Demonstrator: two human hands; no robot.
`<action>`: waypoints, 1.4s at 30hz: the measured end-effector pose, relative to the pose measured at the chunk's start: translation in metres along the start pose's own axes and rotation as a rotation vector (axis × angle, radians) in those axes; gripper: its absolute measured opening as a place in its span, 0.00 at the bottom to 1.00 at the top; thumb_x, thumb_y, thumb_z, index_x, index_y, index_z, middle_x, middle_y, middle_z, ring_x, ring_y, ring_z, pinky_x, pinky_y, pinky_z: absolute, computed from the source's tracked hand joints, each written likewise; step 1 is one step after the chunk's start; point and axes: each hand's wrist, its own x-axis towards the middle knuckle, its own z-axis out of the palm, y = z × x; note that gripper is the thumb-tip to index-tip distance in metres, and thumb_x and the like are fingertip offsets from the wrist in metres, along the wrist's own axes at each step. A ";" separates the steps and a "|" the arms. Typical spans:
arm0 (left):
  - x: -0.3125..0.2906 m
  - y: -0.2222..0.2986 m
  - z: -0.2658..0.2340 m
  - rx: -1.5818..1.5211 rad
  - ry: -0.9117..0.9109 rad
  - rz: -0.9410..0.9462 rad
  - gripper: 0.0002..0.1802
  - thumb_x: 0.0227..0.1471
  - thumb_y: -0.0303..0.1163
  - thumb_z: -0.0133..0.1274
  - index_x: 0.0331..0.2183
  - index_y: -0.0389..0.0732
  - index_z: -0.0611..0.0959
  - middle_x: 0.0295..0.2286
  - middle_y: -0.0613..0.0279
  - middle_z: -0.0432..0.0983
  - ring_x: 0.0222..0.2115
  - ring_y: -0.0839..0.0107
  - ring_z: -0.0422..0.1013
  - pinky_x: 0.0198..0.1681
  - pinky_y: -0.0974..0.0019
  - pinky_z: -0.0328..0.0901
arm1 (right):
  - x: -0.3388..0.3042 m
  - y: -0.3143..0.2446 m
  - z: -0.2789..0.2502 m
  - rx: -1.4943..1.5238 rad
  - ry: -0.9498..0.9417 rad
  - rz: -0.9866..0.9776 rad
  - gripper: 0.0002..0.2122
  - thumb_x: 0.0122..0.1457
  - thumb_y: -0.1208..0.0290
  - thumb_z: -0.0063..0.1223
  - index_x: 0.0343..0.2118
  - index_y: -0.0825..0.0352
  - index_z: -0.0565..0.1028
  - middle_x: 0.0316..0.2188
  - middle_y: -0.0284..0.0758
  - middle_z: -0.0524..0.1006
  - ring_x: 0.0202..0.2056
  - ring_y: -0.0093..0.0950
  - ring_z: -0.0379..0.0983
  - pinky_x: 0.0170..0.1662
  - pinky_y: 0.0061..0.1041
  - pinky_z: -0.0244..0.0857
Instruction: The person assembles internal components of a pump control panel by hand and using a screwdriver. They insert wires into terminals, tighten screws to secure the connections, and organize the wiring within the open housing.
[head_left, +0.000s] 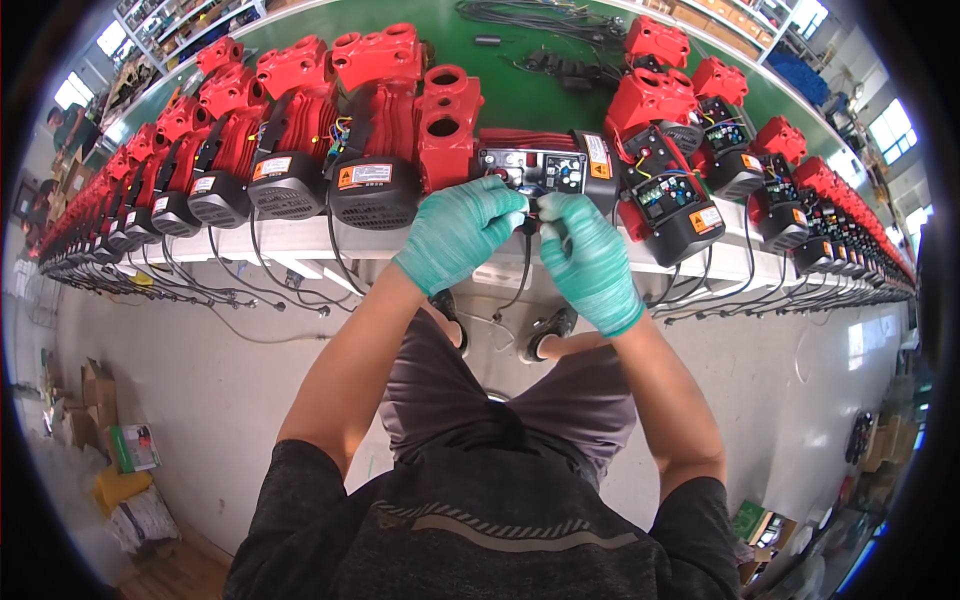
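In front of me a red pump (446, 130) lies sideways on the bench, its motor end to the right. The control box (545, 170) on its side is uncovered, showing a circuit board and a bare metal plate. My left hand (462, 230) and my right hand (595, 262), both in green knit gloves, meet at the box's near edge. The fingertips of both are pinched together around thin dark wire, mostly hidden by the gloves. Just below them a black cable (527, 262) hangs over the bench edge.
Closed red pumps (372, 150) with black end covers line the bench to the left. Uncovered pumps (668, 195) with exposed boards stand close on the right. Loose black cables (560, 20) lie on the green bench top (490, 75). Power cords (265, 290) dangle below the front edge.
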 end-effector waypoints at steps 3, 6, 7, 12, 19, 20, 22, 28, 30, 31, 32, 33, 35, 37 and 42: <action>0.001 -0.003 -0.002 0.006 -0.017 0.005 0.10 0.51 0.29 0.63 0.38 0.42 0.86 0.32 0.56 0.79 0.30 0.55 0.76 0.33 0.58 0.71 | 0.009 0.003 -0.009 -0.406 -0.030 -0.502 0.14 0.52 0.78 0.58 0.43 0.63 0.77 0.39 0.35 0.77 0.35 0.36 0.78 0.33 0.33 0.74; 0.002 -0.003 -0.003 0.025 -0.036 0.008 0.11 0.51 0.30 0.63 0.39 0.43 0.86 0.32 0.56 0.79 0.30 0.54 0.76 0.34 0.58 0.71 | 0.018 0.003 -0.013 -0.536 -0.139 -0.598 0.14 0.49 0.79 0.57 0.41 0.62 0.77 0.35 0.35 0.76 0.32 0.35 0.77 0.32 0.33 0.74; 0.003 -0.002 -0.003 0.036 -0.057 -0.011 0.11 0.50 0.30 0.64 0.39 0.43 0.86 0.31 0.57 0.80 0.31 0.54 0.76 0.35 0.58 0.72 | 0.020 0.001 -0.014 -0.534 -0.139 -0.601 0.14 0.49 0.79 0.57 0.41 0.62 0.77 0.35 0.35 0.76 0.32 0.35 0.77 0.32 0.33 0.74; -0.004 0.001 0.008 0.082 0.032 -0.008 0.11 0.51 0.31 0.64 0.38 0.43 0.86 0.32 0.58 0.80 0.32 0.56 0.77 0.37 0.58 0.72 | 0.015 -0.002 -0.014 -0.368 -0.125 -0.392 0.08 0.54 0.81 0.60 0.38 0.66 0.79 0.34 0.38 0.81 0.31 0.40 0.80 0.32 0.33 0.74; -0.007 0.011 0.013 0.030 0.061 -0.101 0.10 0.51 0.29 0.64 0.38 0.42 0.87 0.33 0.61 0.81 0.32 0.61 0.78 0.34 0.63 0.73 | 0.007 0.001 -0.003 -0.163 -0.018 -0.217 0.05 0.59 0.79 0.61 0.37 0.69 0.79 0.28 0.43 0.80 0.28 0.40 0.79 0.32 0.32 0.72; -0.007 0.012 0.013 0.029 0.060 -0.098 0.10 0.51 0.29 0.64 0.38 0.42 0.87 0.33 0.61 0.81 0.32 0.61 0.78 0.34 0.63 0.73 | 0.006 0.001 -0.003 -0.112 -0.036 -0.133 0.04 0.59 0.79 0.60 0.37 0.70 0.79 0.27 0.41 0.81 0.28 0.36 0.80 0.31 0.30 0.72; -0.007 0.014 0.013 0.098 0.049 -0.059 0.10 0.51 0.29 0.63 0.38 0.43 0.87 0.34 0.63 0.80 0.32 0.62 0.78 0.33 0.64 0.73 | 0.006 0.000 -0.002 -0.064 -0.051 -0.048 0.04 0.60 0.78 0.60 0.38 0.70 0.79 0.26 0.39 0.81 0.28 0.32 0.80 0.31 0.28 0.71; -0.018 0.017 0.027 0.292 0.154 -0.015 0.12 0.51 0.28 0.62 0.40 0.43 0.85 0.36 0.65 0.79 0.31 0.64 0.78 0.32 0.64 0.73 | 0.013 -0.017 -0.003 0.338 -0.139 0.594 0.04 0.62 0.75 0.58 0.35 0.71 0.78 0.25 0.43 0.81 0.23 0.30 0.77 0.30 0.31 0.71; -0.015 0.018 0.027 0.284 0.157 -0.012 0.12 0.51 0.28 0.62 0.40 0.43 0.85 0.36 0.65 0.79 0.31 0.63 0.78 0.32 0.63 0.73 | 0.009 -0.007 -0.001 0.191 -0.101 0.432 0.04 0.62 0.75 0.58 0.36 0.71 0.78 0.24 0.39 0.80 0.23 0.26 0.76 0.29 0.28 0.69; -0.014 0.019 0.027 0.279 0.162 -0.014 0.11 0.51 0.28 0.62 0.40 0.42 0.85 0.36 0.64 0.79 0.31 0.63 0.78 0.33 0.63 0.73 | 0.007 -0.002 0.000 0.046 -0.069 0.268 0.04 0.63 0.75 0.58 0.36 0.71 0.78 0.23 0.34 0.80 0.23 0.21 0.74 0.28 0.25 0.67; -0.013 0.020 0.026 0.279 0.162 -0.012 0.11 0.51 0.28 0.62 0.40 0.42 0.85 0.36 0.64 0.79 0.31 0.63 0.78 0.33 0.63 0.73 | 0.006 0.000 0.001 0.047 -0.067 0.268 0.04 0.63 0.75 0.58 0.36 0.71 0.78 0.23 0.34 0.80 0.23 0.21 0.74 0.28 0.25 0.67; -0.012 0.022 0.025 0.266 0.111 -0.057 0.11 0.53 0.30 0.59 0.40 0.43 0.85 0.35 0.63 0.78 0.33 0.62 0.78 0.34 0.61 0.73 | 0.006 0.002 0.001 0.008 -0.061 0.221 0.04 0.63 0.75 0.58 0.36 0.71 0.78 0.24 0.36 0.80 0.24 0.23 0.75 0.30 0.25 0.68; -0.009 0.024 0.024 0.253 0.058 -0.102 0.11 0.56 0.33 0.56 0.41 0.44 0.84 0.34 0.62 0.77 0.35 0.62 0.77 0.36 0.59 0.73 | 0.007 0.003 0.001 -0.029 -0.056 0.176 0.04 0.63 0.75 0.58 0.36 0.71 0.78 0.24 0.38 0.81 0.25 0.24 0.76 0.31 0.26 0.69; -0.006 0.024 0.022 0.333 0.066 -0.049 0.11 0.51 0.27 0.61 0.39 0.42 0.85 0.36 0.61 0.79 0.32 0.60 0.78 0.34 0.61 0.73 | 0.010 0.002 0.001 0.013 -0.049 0.234 0.04 0.59 0.75 0.60 0.34 0.68 0.78 0.26 0.46 0.80 0.27 0.43 0.79 0.33 0.36 0.72; -0.001 0.025 0.017 0.261 0.072 -0.058 0.10 0.51 0.27 0.61 0.38 0.41 0.85 0.35 0.60 0.79 0.33 0.58 0.78 0.37 0.61 0.73 | 0.008 -0.001 -0.003 0.069 -0.043 0.225 0.06 0.59 0.73 0.61 0.36 0.69 0.78 0.28 0.46 0.80 0.27 0.42 0.79 0.34 0.34 0.72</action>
